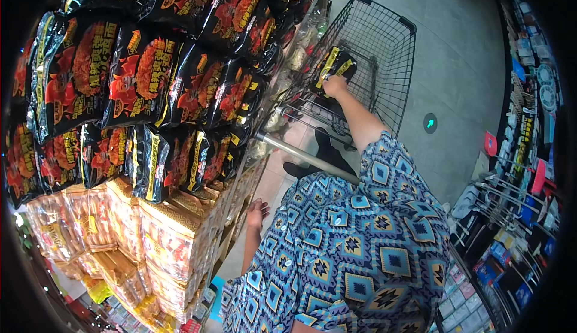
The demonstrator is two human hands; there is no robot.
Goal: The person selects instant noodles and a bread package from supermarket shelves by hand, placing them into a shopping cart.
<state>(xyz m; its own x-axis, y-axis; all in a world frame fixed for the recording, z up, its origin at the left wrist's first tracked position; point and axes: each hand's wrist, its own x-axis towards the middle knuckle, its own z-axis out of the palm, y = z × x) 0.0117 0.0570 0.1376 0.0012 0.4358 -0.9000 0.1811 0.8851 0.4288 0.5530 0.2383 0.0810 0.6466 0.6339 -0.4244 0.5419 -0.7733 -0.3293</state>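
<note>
My right hand (336, 86) reaches over the handle side of a black wire shopping cart (391, 62) and grips a black and yellow plastic pack of instant noodles (339, 65) inside the basket. The pack sits near the cart's left wall, its lower part partly hidden by my fingers. My left hand (258, 212) hangs low beside my patterned shirt, fingers loosely bent and apart, holding nothing. It is nearest to the stacked goods on the left. The cart's grey handle bar (309, 156) crosses in front of my body, touched by neither hand.
Black noodle packs (139, 74) are piled high on the left, close to the cart. Beneath them stand clear-wrapped packs of goods with gold trim (167, 243). Hooks and shelves of small wares (509, 207) line the right. A round floor marker (430, 123) with an arrow lies on the grey floor.
</note>
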